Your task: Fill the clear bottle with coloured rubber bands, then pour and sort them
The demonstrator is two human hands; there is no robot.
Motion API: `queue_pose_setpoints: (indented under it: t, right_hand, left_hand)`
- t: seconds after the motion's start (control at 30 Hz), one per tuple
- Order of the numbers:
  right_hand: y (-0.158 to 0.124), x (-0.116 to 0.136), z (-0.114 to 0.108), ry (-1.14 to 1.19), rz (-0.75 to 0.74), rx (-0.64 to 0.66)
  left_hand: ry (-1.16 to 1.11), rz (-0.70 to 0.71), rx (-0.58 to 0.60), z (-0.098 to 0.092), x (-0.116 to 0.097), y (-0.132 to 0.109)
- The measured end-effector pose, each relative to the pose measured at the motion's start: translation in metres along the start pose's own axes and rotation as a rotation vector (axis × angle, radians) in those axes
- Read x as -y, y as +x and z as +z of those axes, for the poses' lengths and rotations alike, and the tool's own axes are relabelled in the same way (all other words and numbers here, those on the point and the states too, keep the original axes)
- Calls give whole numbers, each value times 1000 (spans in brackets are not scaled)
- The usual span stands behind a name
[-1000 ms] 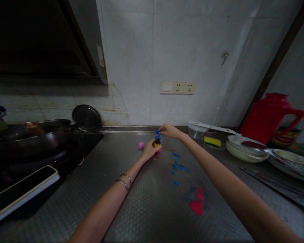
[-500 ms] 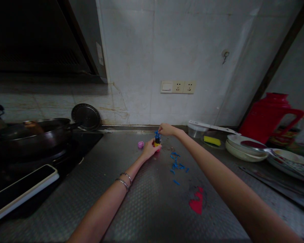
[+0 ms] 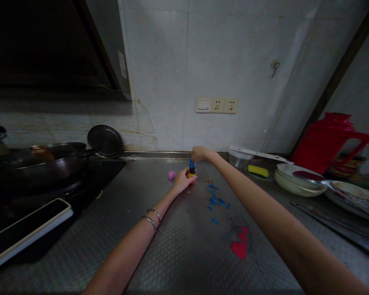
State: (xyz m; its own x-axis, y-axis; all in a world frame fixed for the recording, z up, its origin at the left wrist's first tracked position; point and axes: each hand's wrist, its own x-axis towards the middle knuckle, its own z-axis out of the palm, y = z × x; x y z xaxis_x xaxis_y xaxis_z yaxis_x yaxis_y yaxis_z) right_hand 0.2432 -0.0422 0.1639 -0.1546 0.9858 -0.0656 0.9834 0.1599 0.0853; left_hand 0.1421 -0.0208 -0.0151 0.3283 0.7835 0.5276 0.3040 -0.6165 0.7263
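Note:
My left hand (image 3: 182,180) is wrapped round a small upright bottle-like thing (image 3: 192,169), blue at the top, dark in the middle, yellow and red below. Its lower part is mostly hidden by my fingers. At its blue top, my right hand (image 3: 198,153) is closed with the fingertips bent down; whatever lies between them is too small to make out. A little purple piece (image 3: 171,175) sits just left of my left hand. To the right, under my right forearm's inner side, several thin blue strips (image 3: 213,199) are scattered. Nearer me lies a flat red piece (image 3: 240,245).
On the left are a pan (image 3: 49,162) on the black stove (image 3: 110,169) and a phone-like slab (image 3: 30,229). Stacked bowls (image 3: 290,185), a yellow sponge (image 3: 258,171), a clear tub (image 3: 238,158) and a red jug (image 3: 326,139) stand at right.
My right hand has risen slightly and its fingers have turned more downward over the blue top. My left hand keeps its hold; the scattered pieces have not moved on the counter.

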Motion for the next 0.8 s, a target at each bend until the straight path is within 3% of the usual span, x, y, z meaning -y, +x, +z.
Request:
queue_pose_setpoints:
  t: [0.23,0.47,0.8]
  right_hand:
    - [2,-14,11,109,-10,-117]
    - [-7,-18,21,146,-135,-210]
    - [-12,-18,19,181,-138,-99]
  left_hand:
    - [15,3,3,-1,-1,-1]
    - [18,-2,12,-3,-3,-2]
    - [8,-7,7,-4,-9,-3]
